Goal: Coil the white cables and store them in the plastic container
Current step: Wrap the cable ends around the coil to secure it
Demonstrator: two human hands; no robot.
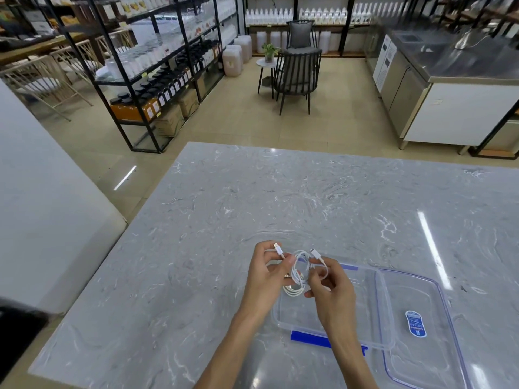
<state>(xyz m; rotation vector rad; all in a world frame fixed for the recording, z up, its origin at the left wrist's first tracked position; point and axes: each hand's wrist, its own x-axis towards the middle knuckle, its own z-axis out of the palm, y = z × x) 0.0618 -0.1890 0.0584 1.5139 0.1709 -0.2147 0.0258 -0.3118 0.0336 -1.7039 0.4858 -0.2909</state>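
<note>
A coiled white cable (298, 273) hangs between both hands above the grey marble table (213, 226). My left hand (266, 279) pinches the coil, one plug end sticking up by its fingers. My right hand (331, 287) grips the coil's other side, with the second plug standing up above it. Under and to the right of the hands sits the clear plastic container (370, 299) with blue clips, open. Its clear lid (421, 357) lies to the right on the table, a blue label on it.
The table's far edge and left edge drop to a tiled floor. Black shelving with bottles stands at the back left, two dark chairs (297, 77) and a small round table at the back middle, a steel counter (449, 88) at the right.
</note>
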